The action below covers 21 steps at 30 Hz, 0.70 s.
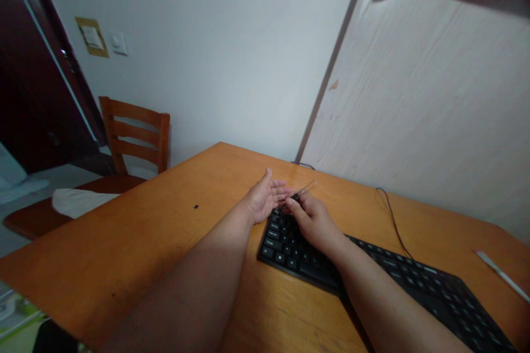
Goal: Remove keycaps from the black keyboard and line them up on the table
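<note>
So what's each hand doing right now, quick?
Left hand: open, palm turned up, with no grip on anything.
Right hand: closed, its fingers pinching a thin wire tool.

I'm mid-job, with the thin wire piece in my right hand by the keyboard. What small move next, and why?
Probably ease the left hand slightly closer beneath the wire piece. The right hand pinches it near the keyboard's far left corner, while the left is open beside that corner, so it seems well placed to steady or catch.
</note>
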{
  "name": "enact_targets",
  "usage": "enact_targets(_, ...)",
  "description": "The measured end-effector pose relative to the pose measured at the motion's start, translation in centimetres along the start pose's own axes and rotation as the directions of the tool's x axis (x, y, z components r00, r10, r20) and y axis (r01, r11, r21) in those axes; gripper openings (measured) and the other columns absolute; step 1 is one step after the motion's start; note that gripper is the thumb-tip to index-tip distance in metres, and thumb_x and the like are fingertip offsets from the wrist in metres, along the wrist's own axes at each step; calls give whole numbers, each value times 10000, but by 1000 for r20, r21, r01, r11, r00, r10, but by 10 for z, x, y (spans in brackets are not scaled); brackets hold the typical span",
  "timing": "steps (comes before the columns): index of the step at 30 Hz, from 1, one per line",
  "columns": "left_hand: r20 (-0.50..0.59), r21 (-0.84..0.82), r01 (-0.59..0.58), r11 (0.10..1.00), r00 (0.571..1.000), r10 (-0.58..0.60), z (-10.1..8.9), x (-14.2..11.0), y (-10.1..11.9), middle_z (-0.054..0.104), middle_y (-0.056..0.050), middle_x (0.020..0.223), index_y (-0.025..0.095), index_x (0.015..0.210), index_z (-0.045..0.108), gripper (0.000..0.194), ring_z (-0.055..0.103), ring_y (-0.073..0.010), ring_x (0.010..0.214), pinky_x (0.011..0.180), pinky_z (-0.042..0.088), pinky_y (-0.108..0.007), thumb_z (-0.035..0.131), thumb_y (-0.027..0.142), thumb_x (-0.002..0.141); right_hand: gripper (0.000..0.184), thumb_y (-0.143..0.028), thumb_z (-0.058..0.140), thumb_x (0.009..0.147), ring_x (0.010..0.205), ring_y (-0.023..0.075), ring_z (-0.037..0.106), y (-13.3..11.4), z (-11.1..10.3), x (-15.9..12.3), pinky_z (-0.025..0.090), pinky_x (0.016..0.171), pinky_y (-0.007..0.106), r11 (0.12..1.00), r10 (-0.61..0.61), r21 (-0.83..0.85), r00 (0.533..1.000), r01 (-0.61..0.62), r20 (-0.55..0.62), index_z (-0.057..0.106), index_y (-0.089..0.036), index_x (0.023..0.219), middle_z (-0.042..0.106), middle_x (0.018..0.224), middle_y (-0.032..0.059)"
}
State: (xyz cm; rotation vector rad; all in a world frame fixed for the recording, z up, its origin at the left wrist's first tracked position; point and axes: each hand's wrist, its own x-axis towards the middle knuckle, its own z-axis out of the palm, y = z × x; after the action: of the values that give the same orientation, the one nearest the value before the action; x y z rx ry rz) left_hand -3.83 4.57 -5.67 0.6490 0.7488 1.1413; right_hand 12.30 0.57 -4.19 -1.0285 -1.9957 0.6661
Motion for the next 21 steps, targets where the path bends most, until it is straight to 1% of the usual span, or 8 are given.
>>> enact_targets(4, 5, 18, 0, 1000, 1000, 0, -1, 2, -1, 666, -200, 1109, 117, 1031, 623, 715, 636, -254, 998, 757, 505, -312, 342, 747, 840, 234, -400, 512, 930, 830, 239, 658, -1, 0, 0, 483, 790, 375, 1000, -15, -27, 1000, 15, 0, 641, -221, 1011, 714, 897, 64)
enact_targets(8, 7, 26, 2, 1000, 1000, -2, 0, 3, -2, 659, -203, 1140, 118, 1044, 616, 706, 633, -260, 983, 726, 491, -316, 347, 740, 845, 235, -404, 542, 912, 835, 253, 657, -2, 1, -1, 483, 797, 386, 1000, -20, -21, 1000, 20, -4, 648, -235, 1038, 705, 830, 53)
enact_targets(11, 16, 23, 5, 1000, 1000, -5, 0, 3, -2, 648, -210, 1164, 116, 1052, 606, 693, 632, -258, 975, 738, 497, -331, 337, 725, 859, 250, -392, 570, 892, 799, 242, 653, -1, 2, -1, 484, 752, 372, 999, -8, -44, 1000, 8, 6, 641, -227, 1066, 707, 836, 51)
enact_targets(15, 36, 14, 11, 1000, 999, -12, 1, 2, -2, 644, -213, 1171, 116, 1053, 593, 674, 636, -262, 974, 774, 509, -361, 331, 709, 871, 263, -393, 592, 873, 748, 218, 639, 1, 4, 0, 479, 688, 350, 998, 17, -54, 1000, -17, 12, 637, -203, 1049, 709, 866, 55)
enact_targets(21, 3, 13, 0, 1000, 1000, 0, 2, 1, -2, 659, -216, 1116, 116, 1039, 599, 647, 642, -267, 999, 791, 510, -348, 355, 691, 875, 246, -389, 593, 871, 828, 230, 649, 4, 1, 2, 493, 782, 378, 1000, 9, 28, 999, -10, 46, 666, -205, 1017, 715, 886, 54)
